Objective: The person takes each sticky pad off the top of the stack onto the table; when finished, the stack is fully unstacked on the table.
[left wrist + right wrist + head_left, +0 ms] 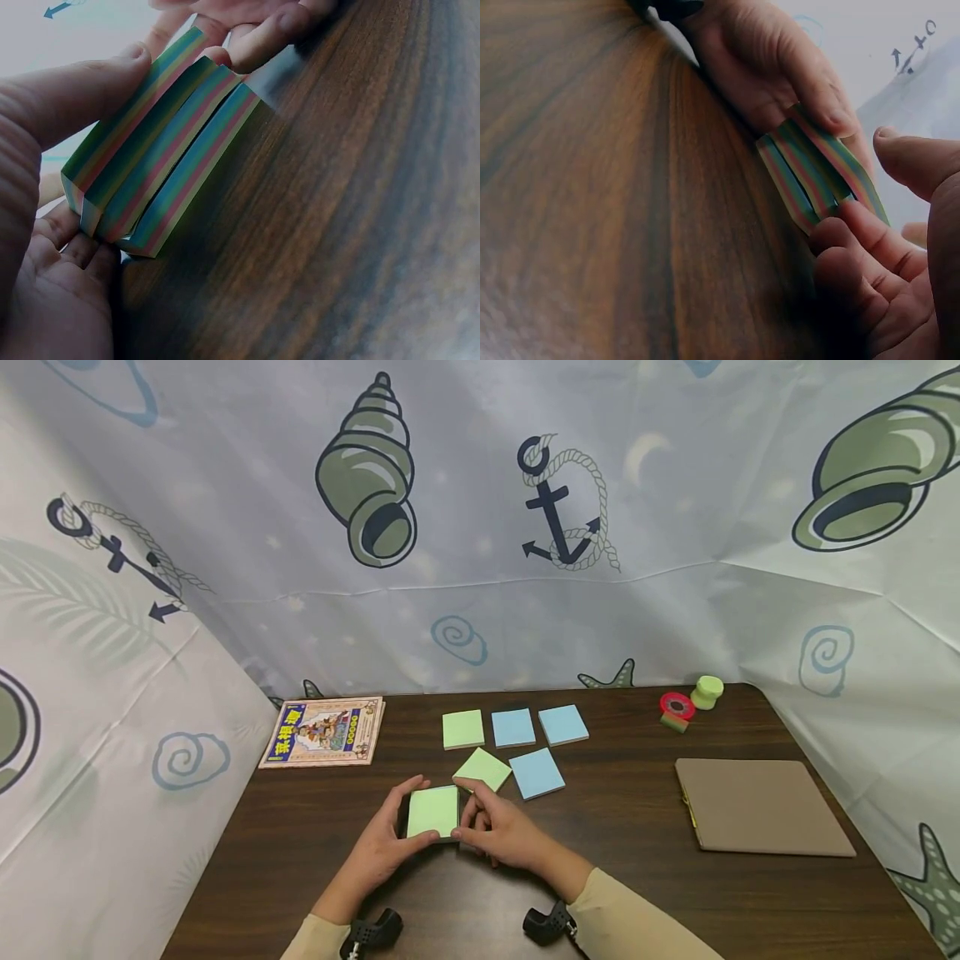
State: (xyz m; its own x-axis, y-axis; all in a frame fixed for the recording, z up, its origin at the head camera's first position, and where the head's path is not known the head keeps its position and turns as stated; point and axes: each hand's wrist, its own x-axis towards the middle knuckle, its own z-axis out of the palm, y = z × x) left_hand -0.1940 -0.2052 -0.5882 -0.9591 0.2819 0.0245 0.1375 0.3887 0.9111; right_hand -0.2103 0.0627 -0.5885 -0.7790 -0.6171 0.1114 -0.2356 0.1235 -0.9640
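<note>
A stack of several sticky note pads stands just over the near middle of the table, a pale green sheet on top. Its sides show coloured stripes, and in the left wrist view the pads fan out slightly, their edges not flush. My left hand grips the stack from the left, thumb at the near side and fingers round the far left. On the other side, my right hand holds the stack's right edge between thumb and index finger. Curled fingers of that hand press the pads' side in the right wrist view.
Behind the stack lie two green pads and three blue pads. A printed booklet is at the back left. At the back right are a red round item and a green knob-shaped item. A tan flat board lies right.
</note>
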